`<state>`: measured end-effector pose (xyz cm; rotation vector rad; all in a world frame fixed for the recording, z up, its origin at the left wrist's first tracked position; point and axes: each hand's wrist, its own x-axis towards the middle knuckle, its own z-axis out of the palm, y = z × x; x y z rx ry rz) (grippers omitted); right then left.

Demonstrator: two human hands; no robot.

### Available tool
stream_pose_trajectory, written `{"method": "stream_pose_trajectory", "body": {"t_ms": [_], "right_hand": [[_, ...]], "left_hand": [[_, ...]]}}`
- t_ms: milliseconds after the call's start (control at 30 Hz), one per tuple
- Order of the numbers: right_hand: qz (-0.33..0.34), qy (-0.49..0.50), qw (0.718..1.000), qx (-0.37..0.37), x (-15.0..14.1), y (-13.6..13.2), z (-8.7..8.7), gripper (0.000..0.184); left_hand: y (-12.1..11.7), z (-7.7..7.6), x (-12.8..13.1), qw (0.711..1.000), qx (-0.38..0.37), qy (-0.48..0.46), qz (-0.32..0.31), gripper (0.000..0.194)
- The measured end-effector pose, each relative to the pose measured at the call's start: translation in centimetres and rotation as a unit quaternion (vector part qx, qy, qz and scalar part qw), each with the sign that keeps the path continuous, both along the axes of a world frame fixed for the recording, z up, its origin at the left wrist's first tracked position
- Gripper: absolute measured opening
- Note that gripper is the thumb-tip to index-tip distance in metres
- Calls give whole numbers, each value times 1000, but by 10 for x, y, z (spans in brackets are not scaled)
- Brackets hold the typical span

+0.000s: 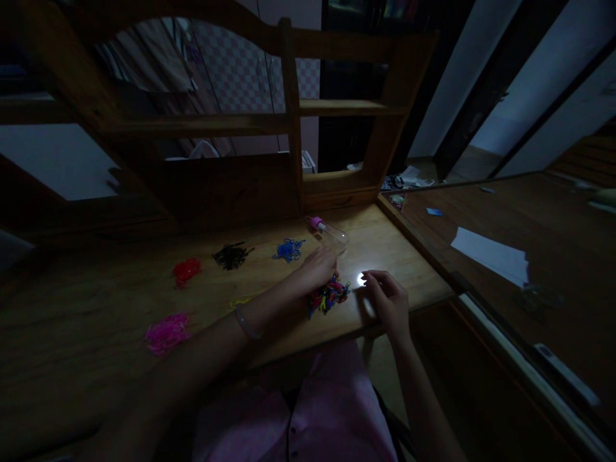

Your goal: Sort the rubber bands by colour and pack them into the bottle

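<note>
A mixed pile of small, thin coloured pieces [329, 296], which look like little rubber bands, lies on the wooden table. My left hand [318, 268] reaches down over the far side of this pile. Its fingers are curled together at the pieces, and what they pinch is hidden. To the right of the pile, my right hand [391, 301] is held near a bright glare spot on the tabletop. Thumb and forefinger come together there; anything between them is too small to name. Beyond my left hand lies a clear bottle [335, 235] with a pink cap.
Separate heaps lie to the left: blue [289, 249], black [232, 256], red [186, 272] and pink [167, 332]. A yellow heap [240, 301] is partly behind my left forearm. A wooden shelf frame [291, 122] rises at the table's back. Papers [491, 255] lie on the brown surface at right.
</note>
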<state>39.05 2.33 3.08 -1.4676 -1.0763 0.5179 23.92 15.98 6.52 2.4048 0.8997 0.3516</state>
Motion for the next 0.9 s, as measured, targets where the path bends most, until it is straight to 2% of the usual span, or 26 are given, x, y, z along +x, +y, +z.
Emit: {"method": "stream_pose_trajectory", "body": {"t_ms": [100, 300, 533, 633, 767, 900], "right_hand": [[-2, -4, 1000, 2, 1, 1, -1, 25], [-7, -5, 1000, -1, 2, 2, -4, 25], [-9, -1, 1000, 3, 1, 2, -3, 28], [-6, -7, 1000, 2, 2, 1, -3, 27], [-3, -13, 1000, 0, 2, 1, -5, 26], [18, -62, 998, -9, 0, 11, -5, 24]], "left_hand": [[1, 1, 1, 1000, -26, -7, 8, 12], [21, -1, -8, 993, -101, -43, 45, 8], [29, -2, -20, 963, -235, -111, 67, 17], [28, -2, -26, 947, -285, -140, 53, 23], [29, -5, -35, 945, -293, -143, 2, 25], [30, -3, -40, 943, -299, -144, 2, 24]]}}
